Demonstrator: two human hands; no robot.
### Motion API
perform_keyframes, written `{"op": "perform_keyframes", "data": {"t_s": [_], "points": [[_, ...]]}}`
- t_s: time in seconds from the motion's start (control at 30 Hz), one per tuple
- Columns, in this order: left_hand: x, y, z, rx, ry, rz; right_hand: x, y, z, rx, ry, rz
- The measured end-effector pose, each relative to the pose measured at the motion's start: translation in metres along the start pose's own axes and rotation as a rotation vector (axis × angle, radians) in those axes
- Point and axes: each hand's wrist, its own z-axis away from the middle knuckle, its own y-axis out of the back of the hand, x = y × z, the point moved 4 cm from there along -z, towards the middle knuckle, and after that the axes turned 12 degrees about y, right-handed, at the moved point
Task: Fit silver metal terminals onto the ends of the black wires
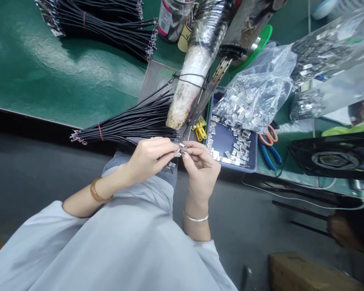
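My left hand (148, 157) and my right hand (202, 166) meet at the table's front edge, fingertips nearly touching. Thumb and fingers of both are pinched on a small silver metal connector piece (182, 150), partly covered by the fingertips. More small metal pieces (171, 165) show just below my left fingers. Behind my hands lies a bundle of black cables (133, 121), tied with a red band, with bare coloured wire ends at the left. A blue tray (252, 155) holding many loose metal pieces (238, 149) stands right of my right hand.
A wrapped pipe (189, 76) slants down close above my hands. A plastic bag of metal pieces (255, 93) rests over the tray. Orange-and-blue pliers (269, 147) and a black fan-like device (333, 157) are at right. More tied cables (106, 24) lie at back left.
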Motion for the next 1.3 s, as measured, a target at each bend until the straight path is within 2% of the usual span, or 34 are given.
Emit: {"op": "perform_keyframes", "data": {"t_s": [0.13,0.23,0.37,0.47,0.57,0.67,0.73,0.8,0.9,0.97,1.07,1.13,1.2,1.3], "points": [[-0.001,0.001,0.000,0.026,-0.026,-0.002,0.006,-0.003,0.002,0.047,-0.037,-0.108],[-0.001,0.001,0.001,0.055,-0.041,0.001,0.006,-0.002,0.003,0.069,-0.045,-0.109],[-0.003,-0.002,0.002,-0.006,0.019,0.091,0.007,-0.002,0.003,0.035,-0.070,-0.095],[-0.005,-0.001,-0.001,-0.119,0.170,0.246,0.007,-0.007,0.003,0.024,-0.069,-0.113],[-0.010,0.000,-0.003,-0.234,0.424,0.477,-0.001,-0.010,0.005,0.079,0.020,0.050],[-0.013,-0.002,-0.005,-0.271,0.657,0.721,-0.014,-0.009,0.007,0.173,0.156,0.227],[-0.014,-0.003,-0.007,-0.257,0.721,0.790,-0.022,-0.006,0.008,0.240,0.268,0.268],[-0.012,-0.005,-0.010,-0.239,0.726,0.803,-0.028,-0.004,0.010,0.244,0.401,0.296],[-0.010,-0.007,-0.013,-0.202,0.710,0.818,-0.032,-0.006,0.012,0.161,0.526,0.374],[-0.010,-0.007,-0.014,-0.188,0.707,0.821,-0.028,-0.005,0.013,0.166,0.487,0.382],[-0.009,-0.006,-0.013,-0.188,0.713,0.784,-0.019,-0.002,0.011,0.221,0.342,0.289],[-0.010,-0.004,-0.013,-0.166,0.708,0.746,-0.016,-0.003,0.009,0.199,0.297,0.230],[-0.010,-0.002,-0.014,-0.126,0.699,0.720,-0.015,-0.006,0.007,0.139,0.319,0.216],[-0.009,-0.003,-0.015,-0.083,0.708,0.711,-0.019,-0.008,0.005,0.092,0.467,0.309]]}}
